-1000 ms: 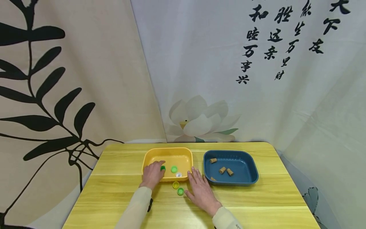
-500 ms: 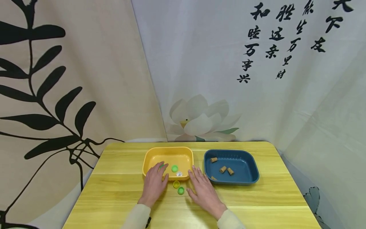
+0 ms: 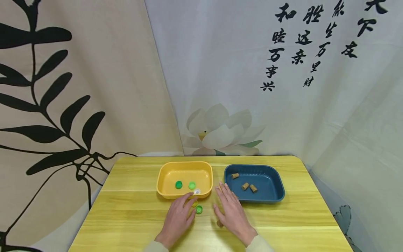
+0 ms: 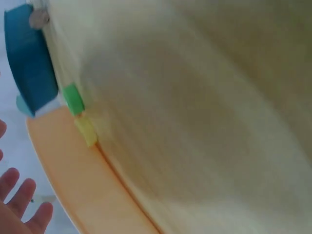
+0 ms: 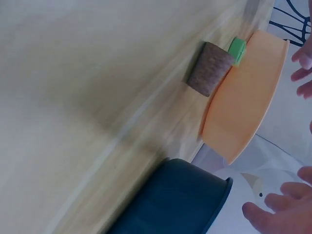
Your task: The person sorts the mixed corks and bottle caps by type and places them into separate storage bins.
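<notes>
Left hand (image 3: pixel 177 217) is held above the table (image 3: pixel 283 231), fingers parted and relaxed, nothing gripped; likewise nothing is held by the right hand (image 3: pixel 233 214), its fingers loosely spread. For a clean pick-up, the yellow cap (image 4: pixel 87 130) would best be pinched by its sides from above, so that the yellow tray (image 3: pixel 185 173) is not nudged and the green cap (image 4: pixel 73 99) is not dragged along. These 2 caps are found just beside the left fingertips, at the tray's near edge. By the right thumb, toward the table's near edge, 1 cork (image 5: pixel 209 69) is seen; the right fingertips are placed by the near left corner of the blue tray (image 3: pixel 267 185).
</notes>
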The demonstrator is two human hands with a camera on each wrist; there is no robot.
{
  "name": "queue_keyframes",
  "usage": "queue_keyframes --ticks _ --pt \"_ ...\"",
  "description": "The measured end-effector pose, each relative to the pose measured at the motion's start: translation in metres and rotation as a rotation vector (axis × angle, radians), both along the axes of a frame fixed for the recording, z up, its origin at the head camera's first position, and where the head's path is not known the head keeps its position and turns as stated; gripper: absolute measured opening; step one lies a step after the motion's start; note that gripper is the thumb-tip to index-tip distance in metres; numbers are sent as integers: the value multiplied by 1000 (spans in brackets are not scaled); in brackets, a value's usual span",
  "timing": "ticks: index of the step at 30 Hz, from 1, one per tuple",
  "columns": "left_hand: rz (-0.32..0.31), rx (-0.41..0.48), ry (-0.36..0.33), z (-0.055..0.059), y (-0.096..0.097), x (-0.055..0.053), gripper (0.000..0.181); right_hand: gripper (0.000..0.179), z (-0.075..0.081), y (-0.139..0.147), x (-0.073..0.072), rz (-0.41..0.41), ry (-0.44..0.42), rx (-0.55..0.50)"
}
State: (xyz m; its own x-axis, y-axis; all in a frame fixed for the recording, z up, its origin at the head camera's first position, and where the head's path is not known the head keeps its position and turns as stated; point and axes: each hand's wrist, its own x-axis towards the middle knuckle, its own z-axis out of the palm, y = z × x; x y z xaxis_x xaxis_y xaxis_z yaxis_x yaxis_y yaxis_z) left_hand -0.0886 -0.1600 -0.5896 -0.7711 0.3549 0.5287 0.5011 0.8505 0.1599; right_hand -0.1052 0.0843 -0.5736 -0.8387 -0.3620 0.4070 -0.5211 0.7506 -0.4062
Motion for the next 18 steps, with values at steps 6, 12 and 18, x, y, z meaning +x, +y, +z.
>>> queue_keyframes --ticks 6,12,18 --pt "-74 -84 -12 -8 10 7 47 67 -5 6 2 -7 34 -12" --pt "-82 -192 -161 -8 19 12 46 66 -7 9 4 -15 25 -21" --pt "-31 -258 -281 -10 25 13 51 67 -7 11 6 -19 20 -15"
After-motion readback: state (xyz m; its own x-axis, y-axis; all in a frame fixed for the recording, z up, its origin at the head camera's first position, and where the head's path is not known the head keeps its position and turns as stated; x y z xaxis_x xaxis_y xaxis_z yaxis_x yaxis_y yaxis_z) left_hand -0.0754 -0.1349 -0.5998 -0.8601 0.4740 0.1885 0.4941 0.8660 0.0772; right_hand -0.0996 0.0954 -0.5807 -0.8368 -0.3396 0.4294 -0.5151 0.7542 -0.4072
